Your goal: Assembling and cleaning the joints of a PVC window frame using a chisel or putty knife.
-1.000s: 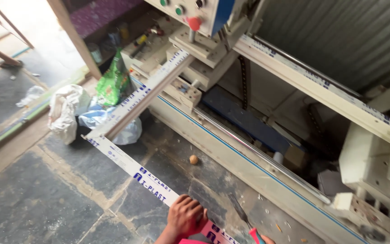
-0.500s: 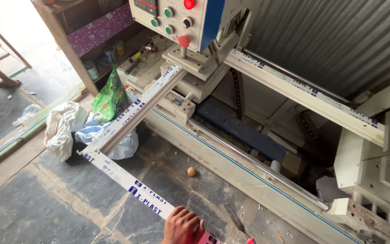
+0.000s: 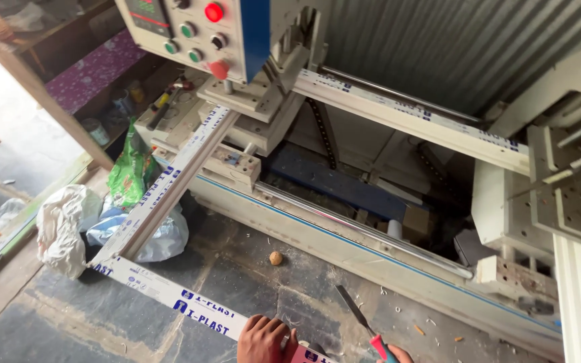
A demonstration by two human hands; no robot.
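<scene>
Two hands show at the six o'clock edge of the view. The left hand (image 3: 263, 339) lies on a white plastic frame profile (image 3: 169, 296), its fingers (image 3: 272, 328) curled over the top of the strip and pressing on it. That profile runs along the stone floor (image 3: 28, 329) from the hand toward nine o'clock, where it meets a second profile (image 3: 169, 185) at a corner; the second one climbs toward twelve o'clock into the clamps of a welding machine (image 3: 257, 101). The right hand (image 3: 396, 353) is mostly cut off by the picture's edge; it grips the red and teal handle of a chisel (image 3: 361, 323), whose dark blade points toward eleven o'clock, just beside the left hand. How tightly those fingers close cannot be told. A control panel (image 3: 183, 27) with red and green buttons sits at twelve o'clock. White and green plastic bags (image 3: 68, 222) lie at nine o'clock, and a small brown ball (image 3: 276, 258) rests on the floor near the machine's base rail (image 3: 371, 235).
</scene>
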